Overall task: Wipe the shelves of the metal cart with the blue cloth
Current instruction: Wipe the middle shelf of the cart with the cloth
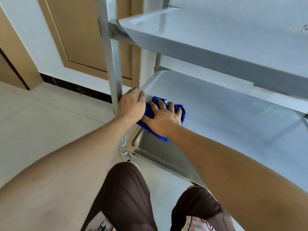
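Right hand [164,118] presses crumpled blue cloth [149,111] onto shelf [225,114].

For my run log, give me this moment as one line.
phase: wiping | right hand: flat on cloth, pressing it to middle shelf | left hand: grips that shelf's corner by post

We seem to be in an indoor room, perhaps a home or a kitchen's back room: a tan panelled door [93,35] set in a white wall [33,39], a dark skirting strip [70,85], a pale tiled floor [41,117] and a stainless steel cart [216,30] with tiered shelves.
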Action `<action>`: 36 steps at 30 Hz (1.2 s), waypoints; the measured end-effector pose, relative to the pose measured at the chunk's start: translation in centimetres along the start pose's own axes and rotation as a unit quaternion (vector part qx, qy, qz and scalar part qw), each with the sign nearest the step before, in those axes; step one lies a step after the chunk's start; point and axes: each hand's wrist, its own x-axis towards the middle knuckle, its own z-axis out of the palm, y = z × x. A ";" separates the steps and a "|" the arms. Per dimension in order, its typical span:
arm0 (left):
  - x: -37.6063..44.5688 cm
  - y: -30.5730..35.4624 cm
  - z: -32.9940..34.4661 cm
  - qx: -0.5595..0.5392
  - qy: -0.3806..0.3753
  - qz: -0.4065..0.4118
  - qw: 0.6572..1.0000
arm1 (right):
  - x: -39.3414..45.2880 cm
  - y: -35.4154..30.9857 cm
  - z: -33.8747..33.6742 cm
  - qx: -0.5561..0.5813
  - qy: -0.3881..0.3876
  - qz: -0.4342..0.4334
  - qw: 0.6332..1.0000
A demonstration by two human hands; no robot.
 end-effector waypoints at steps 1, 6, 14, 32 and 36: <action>0.0 0.0 -0.1 -0.003 -0.002 0.001 1.000 | 0.5 -0.1 -0.2 0.002 -0.007 0.000 1.000; -0.1 -0.4 -0.3 -0.002 -0.006 0.021 1.000 | 3.1 0.1 -0.2 0.003 -0.023 0.018 1.000; 0.5 -0.8 0.9 0.064 -0.018 0.030 0.997 | 7.2 1.3 -0.1 0.004 -0.018 0.033 0.999; 2.8 -1.1 5.5 0.223 -0.024 0.107 0.969 | 16.2 4.2 -0.5 0.025 0.012 0.080 0.996; 2.6 -1.1 4.9 0.216 -0.028 0.102 0.971 | 15.2 4.2 -0.4 0.027 0.013 0.079 0.996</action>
